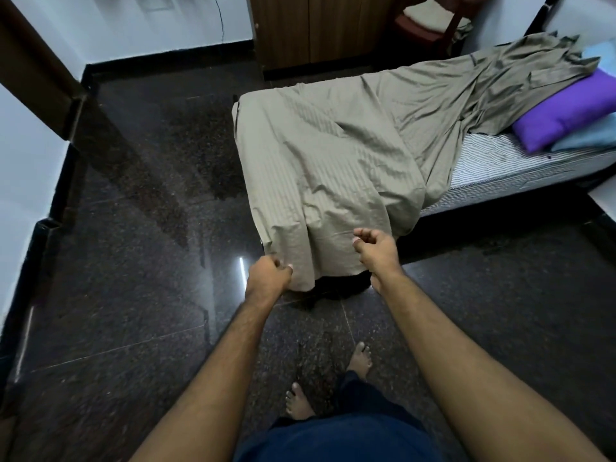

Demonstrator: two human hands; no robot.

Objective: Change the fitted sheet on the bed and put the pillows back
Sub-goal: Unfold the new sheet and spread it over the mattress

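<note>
Floor [133, 261]: dark polished stone, takes up most of the view. Bed [520, 191]: long axis runs from the near foot end, just ahead of the hands, away to the upper right.

Sheet [326, 155]: olive-grey, striped weave, draped over the foot end and hanging down toward the floor. Toward the head end it is bunched and rumpled; a patch of striped mattress [493, 161] is left bare on the right side. Judged half spread, no corners fitted yet.

Pillows: a purple pillow [566, 111] and a light blue pillow [593, 136] are stacked at the head end, on the mattress, well apart from the hands. Not yet placed properly, it seems.

Left hand [268, 276]: fingers curled tight, clamped on the lower hem of the sheet near its left hanging corner. Right hand [375, 246]: fingers and thumb drawn together in a pinch against the sheet edge a bit higher up and to the right; actual cloth between them cannot be told for sure.

Key relation: the sheet lies straight ahead of both hands, its bulk stretched up and right along the bed axis. Slack is at the far end, so a pull toward the body along that axis is likely needed. The left hand is lower and nearer the loose corner.
</note>
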